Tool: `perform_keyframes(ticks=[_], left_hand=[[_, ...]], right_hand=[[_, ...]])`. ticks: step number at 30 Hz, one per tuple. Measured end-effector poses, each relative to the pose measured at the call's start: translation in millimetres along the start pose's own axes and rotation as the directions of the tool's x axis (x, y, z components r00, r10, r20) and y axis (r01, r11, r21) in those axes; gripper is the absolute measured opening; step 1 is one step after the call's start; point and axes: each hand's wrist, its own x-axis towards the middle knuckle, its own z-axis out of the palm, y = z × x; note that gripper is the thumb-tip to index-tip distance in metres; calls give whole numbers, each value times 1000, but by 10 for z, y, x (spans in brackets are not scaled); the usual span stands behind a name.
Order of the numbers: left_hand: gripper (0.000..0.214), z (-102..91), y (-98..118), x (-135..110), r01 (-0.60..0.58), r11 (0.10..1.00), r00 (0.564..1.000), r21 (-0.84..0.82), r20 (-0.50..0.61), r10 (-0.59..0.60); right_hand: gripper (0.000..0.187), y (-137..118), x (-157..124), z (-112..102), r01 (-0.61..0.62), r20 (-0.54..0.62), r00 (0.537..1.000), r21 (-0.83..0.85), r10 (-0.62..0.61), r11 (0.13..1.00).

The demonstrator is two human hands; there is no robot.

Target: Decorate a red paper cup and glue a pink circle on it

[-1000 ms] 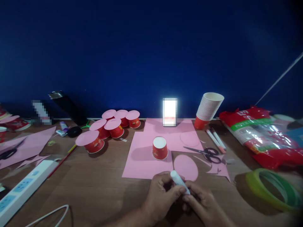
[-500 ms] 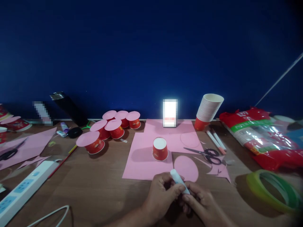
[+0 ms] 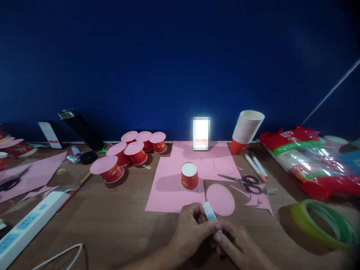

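Both hands meet at the front middle of the table around a small white glue stick with a blue label. My left hand pinches it between thumb and fingers. At its lower end, my right hand is closed on it too; the fingertips partly hide that end. Just beyond lies a pink paper circle, flat on the table. Behind the hands a red paper cup stands upside down on a pink sheet, its white base facing up.
Several upturned cups topped with pink discs stand at left. Scissors, markers and a leaning cup stack are at right, near a plastic cup bag and tape roll. A power strip lies left.
The glue stick has turned in my fingers, so its blue label shows. My right hand has shifted slightly left, closer to my left hand. Things on the table keep their places.
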Motion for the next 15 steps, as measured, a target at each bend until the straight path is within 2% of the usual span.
perform_keyframes(ticks=[7,11,15], left_hand=[[32,4,-31,-14,11,998,998,63,-59,-7],[33,1,-25,-10,18,999,999,46,-35,-16],[35,-47,-34,16,-56,987,991,149,-112,73]], right_hand=[[40,-3,5,23,-6,37,999,3,6,1000],[41,-25,11,3,-2,39,999,-16,2,1000],[34,-41,4,-35,25,26,999,-52,-24,998]])
